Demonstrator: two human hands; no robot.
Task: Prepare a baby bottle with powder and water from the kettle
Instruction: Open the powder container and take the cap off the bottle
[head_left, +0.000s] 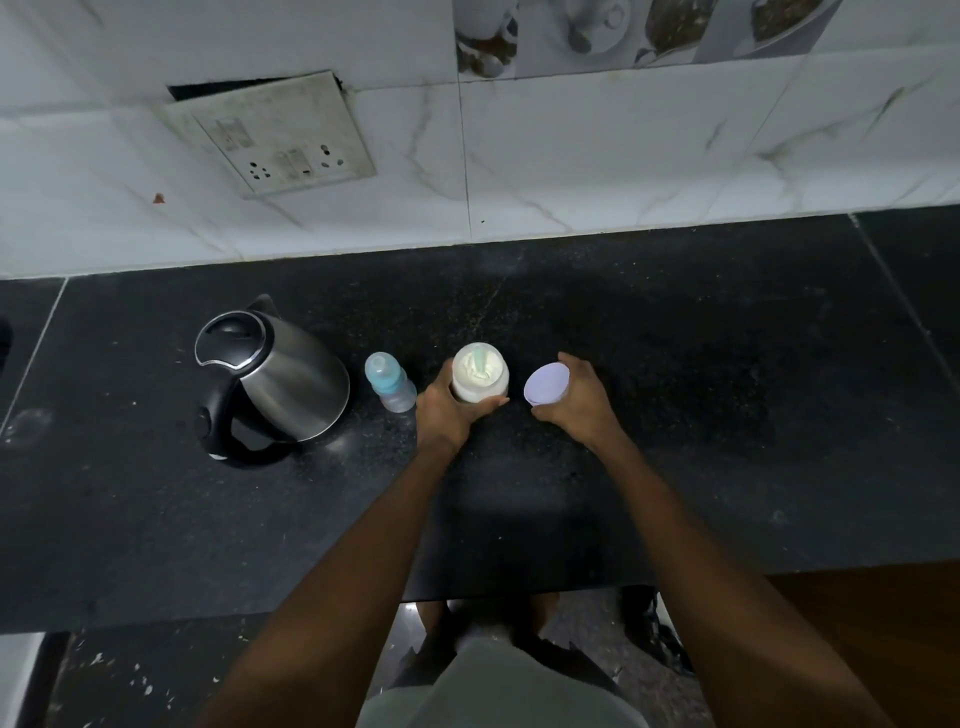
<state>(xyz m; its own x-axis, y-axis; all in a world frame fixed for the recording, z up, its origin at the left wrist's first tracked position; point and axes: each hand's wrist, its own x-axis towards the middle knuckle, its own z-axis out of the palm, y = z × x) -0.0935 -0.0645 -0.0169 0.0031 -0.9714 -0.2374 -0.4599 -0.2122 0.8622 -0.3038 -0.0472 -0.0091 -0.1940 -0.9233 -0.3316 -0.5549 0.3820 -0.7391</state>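
Note:
An open white jar of powder (479, 375) stands at the middle of the black counter, with a pale green scoop lying in the powder. My left hand (445, 410) grips the jar from its left and front. My right hand (576, 402) holds the jar's lilac lid (546, 383) just to the right of the jar, close above the counter. A small baby bottle (389, 382) with a blue teat cap stands upright left of the jar. The steel kettle (275, 382) with a black lid and handle sits further left, its lid down.
The black stone counter (727, 389) runs to a white tiled wall at the back. A wall socket panel (275, 135) hangs loose above the kettle. The counter's front edge lies near my body, with floor below.

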